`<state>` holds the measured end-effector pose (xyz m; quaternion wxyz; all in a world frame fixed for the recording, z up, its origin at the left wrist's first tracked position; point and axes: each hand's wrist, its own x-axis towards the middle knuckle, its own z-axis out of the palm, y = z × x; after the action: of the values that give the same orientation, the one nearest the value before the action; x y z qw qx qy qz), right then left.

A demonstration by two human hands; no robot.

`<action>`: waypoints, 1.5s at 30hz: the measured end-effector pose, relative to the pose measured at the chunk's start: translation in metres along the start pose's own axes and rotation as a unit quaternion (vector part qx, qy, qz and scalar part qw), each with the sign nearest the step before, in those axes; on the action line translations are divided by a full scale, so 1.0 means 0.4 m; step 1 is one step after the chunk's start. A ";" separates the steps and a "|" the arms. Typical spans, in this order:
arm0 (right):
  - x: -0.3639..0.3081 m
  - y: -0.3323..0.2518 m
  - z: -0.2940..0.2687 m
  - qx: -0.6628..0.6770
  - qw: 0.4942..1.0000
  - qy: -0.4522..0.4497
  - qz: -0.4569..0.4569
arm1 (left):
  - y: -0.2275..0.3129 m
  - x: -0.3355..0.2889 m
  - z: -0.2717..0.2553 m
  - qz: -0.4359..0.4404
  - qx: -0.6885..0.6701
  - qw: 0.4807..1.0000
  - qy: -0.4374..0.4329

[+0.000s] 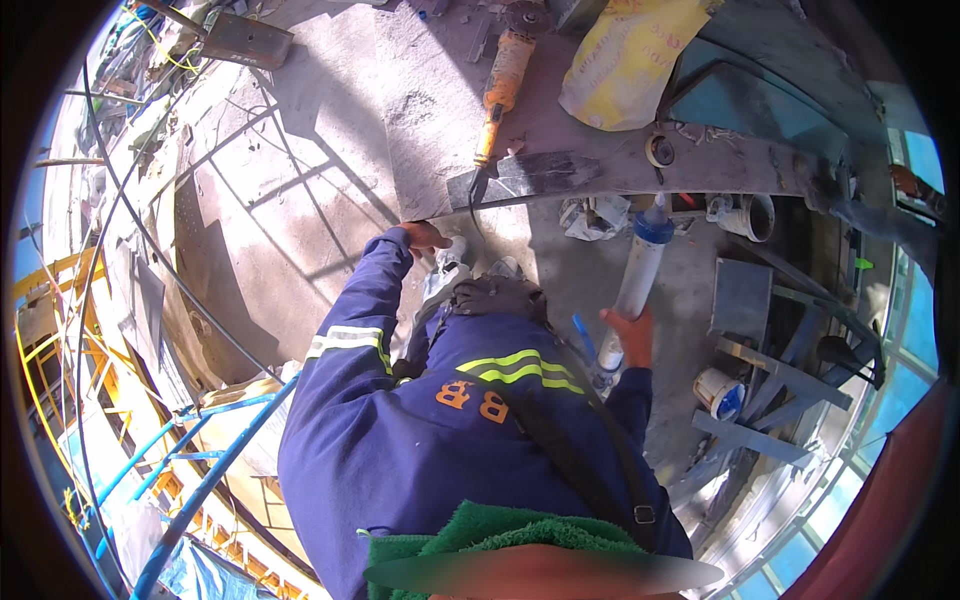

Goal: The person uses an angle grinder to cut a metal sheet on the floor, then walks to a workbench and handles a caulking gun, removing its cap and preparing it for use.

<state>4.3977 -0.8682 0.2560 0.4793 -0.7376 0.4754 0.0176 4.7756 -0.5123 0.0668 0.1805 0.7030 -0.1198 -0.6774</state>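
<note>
My right hand (632, 334) is wrapped round the pale barrel of a caulking gun (638, 278). The gun has a blue front collar and a nozzle aimed away from me, its tip near the edge of the raised slab. My left hand (427, 237) is beside that slab's near edge, above my leg, fingers loosely stretched and no object visible in them. On the slab (340, 130), beyond my hands, lie an orange angle grinder (508, 75) and a dark flat strip (530, 178). A roll of tape (659, 151) sits to the right.
A yellow printed sack (630, 65) lies at the far right. Crumpled plastic (595, 217) and a white tub (752, 218) stand below the slab's edge. Nearer right are a paint bucket (719, 393) and metal bars (770, 440). Blue rails (215, 470) and dark cables cross the left.
</note>
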 end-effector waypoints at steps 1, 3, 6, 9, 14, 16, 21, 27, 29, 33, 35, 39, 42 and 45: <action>-0.010 0.003 -0.002 0.004 1.000 0.005 0.004 | -0.017 0.008 0.004 -0.022 -0.074 0.997 -0.017; -0.033 0.011 -0.011 0.008 1.000 0.017 0.016 | -0.053 0.032 0.014 -0.039 -0.220 0.974 -0.038; -0.055 0.027 -0.021 0.005 0.999 0.027 0.030 | -0.116 0.028 0.028 -0.095 -0.255 0.962 0.010; -0.059 0.041 -0.024 0.020 0.999 0.021 0.027 | -0.080 -0.031 0.048 0.014 0.111 0.993 0.024; -0.055 0.052 -0.034 0.066 0.995 -0.040 0.056 | 0.256 -0.171 0.161 0.327 0.044 0.933 0.143; -0.049 0.049 -0.039 0.053 0.994 -0.089 0.041 | 0.436 -0.200 0.212 0.380 -0.058 0.923 0.024; -0.030 0.035 -0.032 0.138 0.983 -0.120 0.005 | 0.725 -0.191 0.378 0.422 -0.189 0.867 -0.186; 0.047 0.083 -0.038 0.181 0.972 -0.147 0.016 | 0.643 -0.085 0.487 0.374 0.024 0.921 -0.109; 0.073 0.119 -0.051 0.134 0.978 -0.141 0.073 | 0.546 -0.066 0.462 0.351 0.024 0.929 -0.115; 0.118 0.175 -0.070 0.144 0.974 -0.147 0.093 | 0.359 -0.082 0.365 0.215 -0.157 0.963 -0.049; 0.134 0.191 -0.069 0.142 0.977 -0.123 0.098 | 0.288 -0.098 0.316 0.196 -0.205 0.959 0.013; 0.157 0.200 -0.069 0.130 0.977 -0.136 0.097 | 0.177 -0.119 0.266 0.156 -0.217 0.955 0.128; 0.167 0.190 -0.074 0.109 0.979 -0.147 0.092 | 0.131 -0.120 0.275 0.158 -0.224 0.946 0.172; 0.169 0.165 -0.082 0.086 0.979 -0.159 0.098 | 0.113 -0.118 0.304 0.181 -0.235 0.936 0.191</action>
<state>4.3732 -0.9443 0.1955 0.6061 -0.6313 0.4627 0.1411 4.6555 -0.5450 0.1265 0.4794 0.7234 -0.0460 -0.4947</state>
